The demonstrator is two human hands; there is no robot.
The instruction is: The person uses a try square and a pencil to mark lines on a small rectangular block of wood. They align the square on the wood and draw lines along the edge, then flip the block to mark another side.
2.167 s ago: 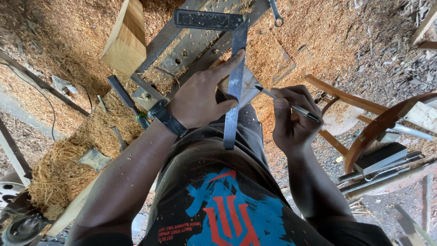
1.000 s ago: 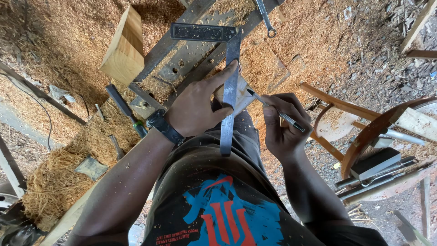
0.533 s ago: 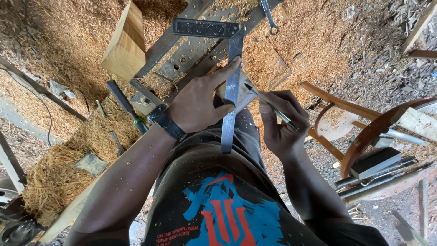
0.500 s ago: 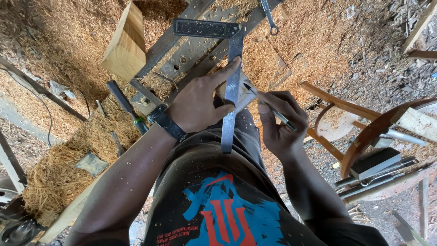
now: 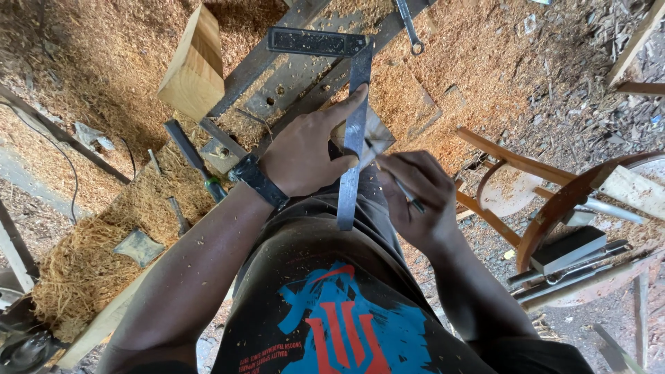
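Head view: left hand (image 5: 301,156) presses a grey metal try square with a dark stock (image 5: 352,104) flat onto a small pale wooden block (image 5: 377,135), fingers (image 5: 346,104) spread along the blade and clamping it down, not wrapped round it. Blade's long axis runs away from the body, stock crosswise at the far end, beyond the fingertips. Right hand (image 5: 415,201) sits just right of the blade, fingers pinched on a thin dark pencil (image 5: 409,194) whose tip slants up-left to touch or nearly touch the blade edge on the block; right hand is the nearer one to that edge. Worktop is a grey steel frame (image 5: 291,76) buried in sawdust. Left of the left hand: pale square timber offcut (image 5: 194,62), dark-handled chisel (image 5: 197,163). Far side: ring spanner (image 5: 409,28). Right: curved brown wooden chair parts (image 5: 512,187). No packages, labels or signs visible apart from the red-and-blue print on the dark shirt (image 5: 346,325).
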